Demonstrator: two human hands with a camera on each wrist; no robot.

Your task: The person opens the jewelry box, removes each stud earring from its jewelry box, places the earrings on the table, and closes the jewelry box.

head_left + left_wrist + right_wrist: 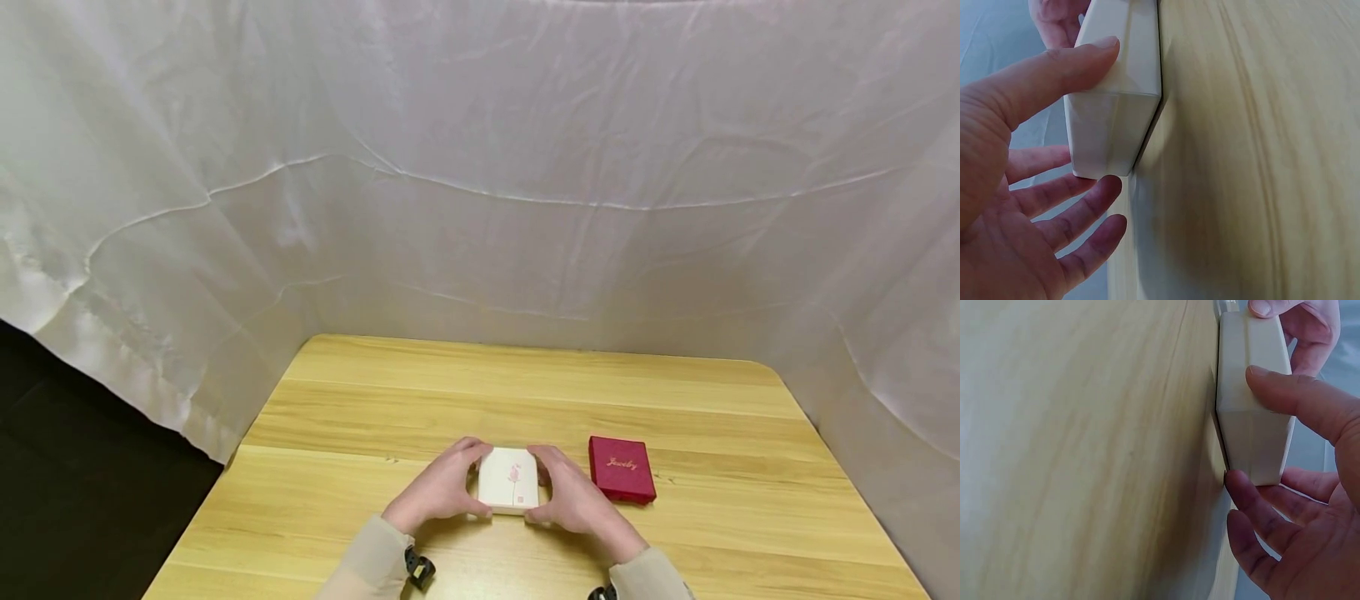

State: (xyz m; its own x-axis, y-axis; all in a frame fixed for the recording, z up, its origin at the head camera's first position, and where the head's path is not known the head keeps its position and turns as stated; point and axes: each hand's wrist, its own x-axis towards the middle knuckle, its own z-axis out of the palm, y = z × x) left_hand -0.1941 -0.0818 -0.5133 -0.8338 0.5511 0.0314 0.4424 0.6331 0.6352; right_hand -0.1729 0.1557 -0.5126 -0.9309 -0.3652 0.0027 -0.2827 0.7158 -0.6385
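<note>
A small white box [508, 479] with a pink flower printed on its lid sits flat on the wooden table between both hands. My left hand [446, 485] grips its left side, thumb on the near face and fingers at the far edge. On the other side my right hand [567, 493] holds it the same way. The left wrist view shows the thumb pressed to the white box [1113, 119] at a seam running along its side. In the right wrist view the right thumb lies on the white box [1254, 394], with the fingers at its far side.
A dark red box [622, 469] with gold lettering lies on the table [420, 392] just right of my right hand. Pale curtains [525, 208] hang behind the table and along its sides. Dark floor [82, 475] shows at the left.
</note>
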